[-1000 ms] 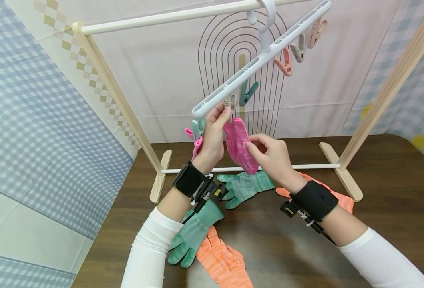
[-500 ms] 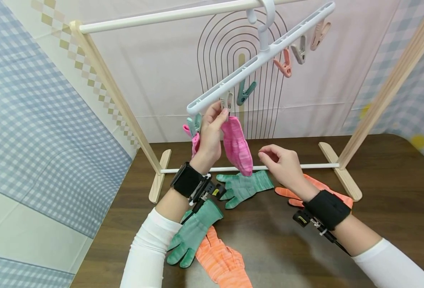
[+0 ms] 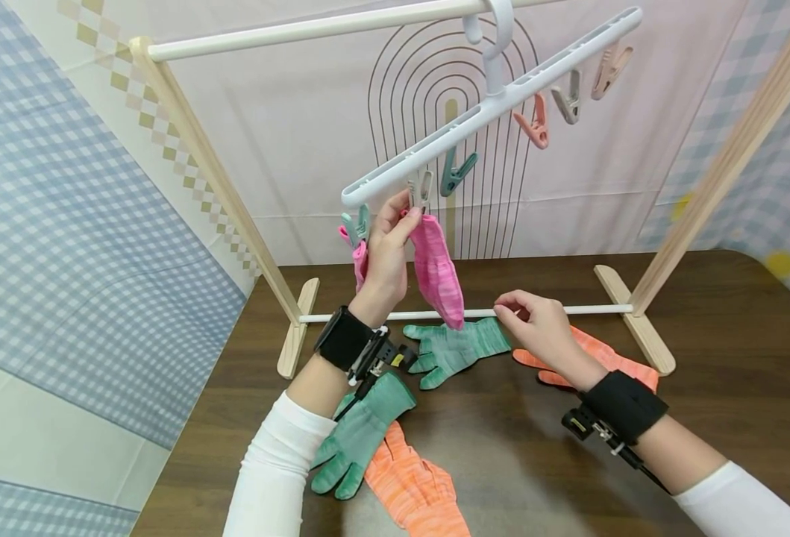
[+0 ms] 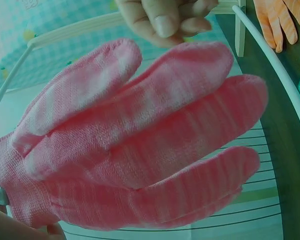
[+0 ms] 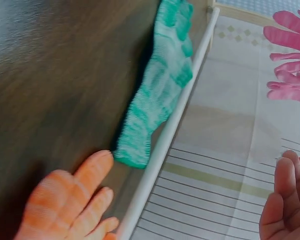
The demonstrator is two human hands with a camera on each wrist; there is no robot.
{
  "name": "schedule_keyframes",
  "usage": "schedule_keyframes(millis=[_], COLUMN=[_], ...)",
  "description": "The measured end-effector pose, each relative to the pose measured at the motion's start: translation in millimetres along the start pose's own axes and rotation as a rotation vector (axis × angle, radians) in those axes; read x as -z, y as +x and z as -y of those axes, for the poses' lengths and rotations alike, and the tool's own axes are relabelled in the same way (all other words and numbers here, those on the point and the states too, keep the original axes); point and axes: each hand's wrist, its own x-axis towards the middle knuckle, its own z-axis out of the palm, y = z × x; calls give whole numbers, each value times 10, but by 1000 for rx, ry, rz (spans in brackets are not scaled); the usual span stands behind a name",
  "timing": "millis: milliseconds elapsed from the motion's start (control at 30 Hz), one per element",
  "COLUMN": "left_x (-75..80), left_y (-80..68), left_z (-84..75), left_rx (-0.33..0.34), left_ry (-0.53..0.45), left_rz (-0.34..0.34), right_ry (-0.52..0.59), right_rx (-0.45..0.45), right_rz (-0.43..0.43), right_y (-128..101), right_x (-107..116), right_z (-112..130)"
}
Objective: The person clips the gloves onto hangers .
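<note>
My left hand [image 3: 386, 257] is raised below the near end of the white hanger [image 3: 495, 104]. Its thumb and forefinger pinch the cuff of a pink glove [image 3: 437, 272], right under a grey clip [image 3: 421, 189]. The glove hangs fingers down and fills most of the left wrist view. Another pink glove [image 3: 359, 262] hangs from a light green clip [image 3: 356, 224], partly hidden behind the left hand. My right hand [image 3: 538, 328] hovers apart from the gloves, fingers loosely bent and holding nothing. In the right wrist view its fingertips [image 5: 286, 175] show at the lower right.
More clips, including a dark green clip [image 3: 458, 173] and a coral clip [image 3: 533, 123], hang along the hanger. Green gloves [image 3: 458, 349] and orange gloves [image 3: 416, 485] lie on the brown table [image 3: 502, 447]. The rack's top rail [image 3: 301, 31] and lower bar [image 3: 596, 309] span the scene.
My right hand has let go of the pink glove and moved right and down. The hanger has swung slightly, its near end shifting left, and my left hand has followed, keeping to the cuff.
</note>
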Motion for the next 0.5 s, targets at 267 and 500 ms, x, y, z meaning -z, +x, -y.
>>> schedule_keyframes(millis=[267, 500], left_x=[35, 61], left_y=[-15, -40], left_z=[30, 44], left_rx=[28, 16], left_ry=[-13, -16], left_rz=[-26, -27], right_ry=[-5, -11], right_rx=[-17, -36], right_rz=[16, 55], right_y=[-86, -163], right_x=[-4, 16], right_z=[-119, -208])
